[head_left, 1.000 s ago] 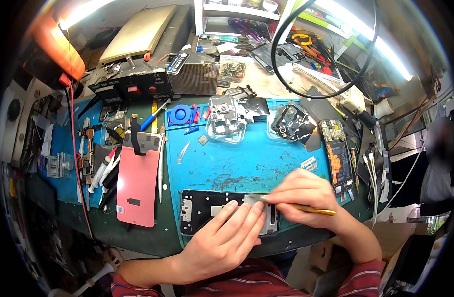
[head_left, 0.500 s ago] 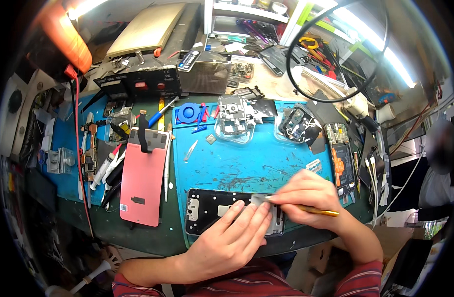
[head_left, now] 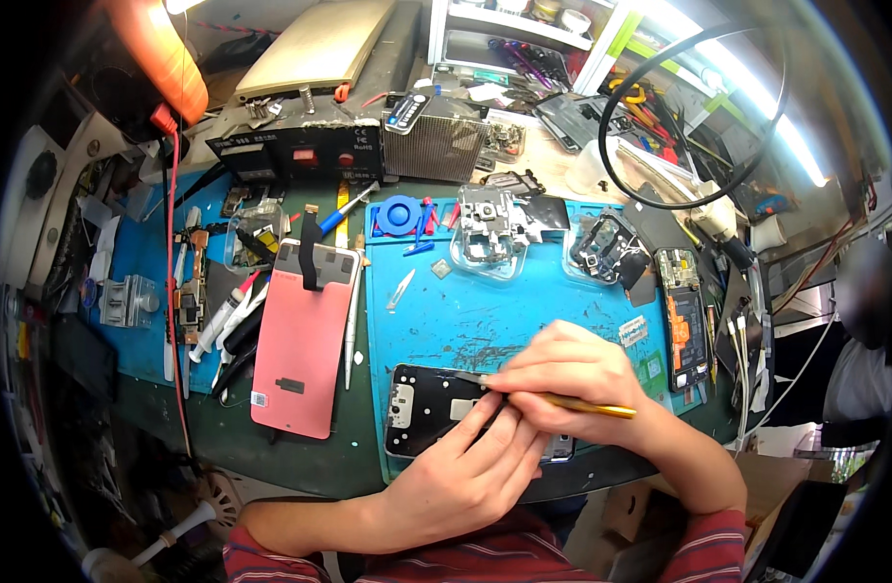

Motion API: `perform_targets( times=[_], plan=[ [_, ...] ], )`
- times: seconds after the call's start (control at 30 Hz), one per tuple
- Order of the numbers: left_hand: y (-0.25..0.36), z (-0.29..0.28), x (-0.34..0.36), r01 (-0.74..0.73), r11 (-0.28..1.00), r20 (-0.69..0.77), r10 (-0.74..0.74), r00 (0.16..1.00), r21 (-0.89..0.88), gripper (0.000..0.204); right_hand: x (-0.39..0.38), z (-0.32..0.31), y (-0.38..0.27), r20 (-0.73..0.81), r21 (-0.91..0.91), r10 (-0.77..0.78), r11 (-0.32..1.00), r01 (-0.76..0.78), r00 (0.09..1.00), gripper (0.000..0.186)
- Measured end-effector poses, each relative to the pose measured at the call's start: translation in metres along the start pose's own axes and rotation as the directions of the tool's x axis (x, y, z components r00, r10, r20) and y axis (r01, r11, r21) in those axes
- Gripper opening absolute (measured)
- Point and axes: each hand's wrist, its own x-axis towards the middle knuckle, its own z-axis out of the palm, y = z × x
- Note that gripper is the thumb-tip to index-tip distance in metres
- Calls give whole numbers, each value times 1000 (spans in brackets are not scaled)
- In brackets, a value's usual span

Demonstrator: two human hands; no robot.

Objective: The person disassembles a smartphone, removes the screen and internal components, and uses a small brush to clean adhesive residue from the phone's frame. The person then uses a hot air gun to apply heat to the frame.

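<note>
A black phone frame [head_left: 428,396] lies flat at the near edge of the blue work mat [head_left: 465,306]. My left hand [head_left: 455,484] rests on its near side, fingers stretched out flat and covering much of the right half. My right hand [head_left: 577,374] pinches a slim gold-handled tool [head_left: 601,407] like a pen, its tip low against the frame's upper middle. The fingertips of both hands come together there and partly hide the tip. To the left lies a phone screen panel with a pink back [head_left: 305,355] and a black flex cable [head_left: 311,255].
An opened phone [head_left: 684,321] with an orange flex lies right of the mat. Small clear trays of phone parts [head_left: 606,248] and a blue ring-shaped holder [head_left: 399,216] stand at the back. Behind them is a black box with red switches [head_left: 305,155]. A red cable [head_left: 174,291] hangs at left.
The right hand and the tool's tip have moved left along the frame, toward its upper middle. The left hand stays on the frame. The whole view has shifted slightly.
</note>
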Motion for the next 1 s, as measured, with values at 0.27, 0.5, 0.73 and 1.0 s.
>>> perform_targets(
  times=[0.27, 0.5, 0.73, 1.0],
  plan=[
    [1, 4, -1, 31, 997, -66, -36, 997, -68, 41, -12, -11, -5, 42, -63, 58, 997, -55, 997, 27],
    [1, 7, -4, 32, 997, -91, -39, 995, -75, 39, 2, -5, -3, 75, -46, 35, 998, -32, 997, 27],
    [2, 8, -8, 13, 993, -83, -22, 996, -114, 40, 27, 17, -7, 46, 60, 59, 996, -62, 997, 25],
    [5, 13, -9, 25, 991, -135, -43, 990, -129, 45, 40, 26, -9, 78, 87, 42, 995, -49, 996, 24]
  ],
)
